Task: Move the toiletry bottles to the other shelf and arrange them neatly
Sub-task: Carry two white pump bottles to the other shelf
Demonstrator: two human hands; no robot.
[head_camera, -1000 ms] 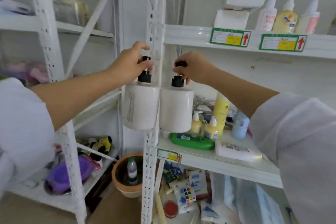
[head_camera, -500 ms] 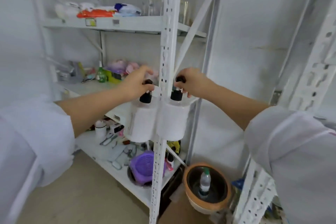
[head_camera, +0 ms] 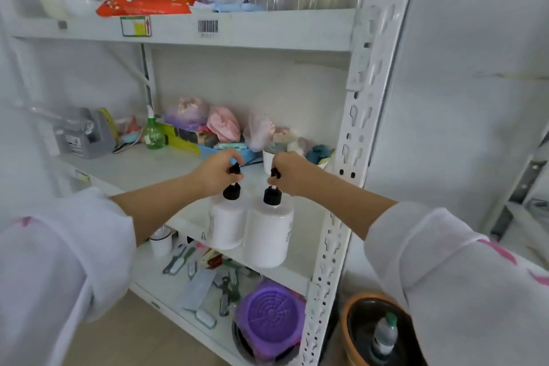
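White metal shelving unit (head_camera: 267, 30), perforated upright (head_camera: 365, 92) at right front corner. Plain white wall (head_camera: 460, 128) behind and right of it, faint marks. Beige floor (head_camera: 118, 333) below bottom shelf's front edge. Second white rack (head_camera: 523, 187) at far right, partly cut off. Even, soft light.

Two hands, the left hand (head_camera: 218, 174) and the right hand (head_camera: 292, 172), each hold one big white bottle: the left white bottle (head_camera: 226, 224) and the right white bottle (head_camera: 271, 236). One green spray bottle (head_camera: 154, 134) stands on the middle shelf (head_camera: 142, 163). One purple basket (head_camera: 271, 316) sits low down. One small bottle (head_camera: 384, 333) stands in one brown pot (head_camera: 349, 327).
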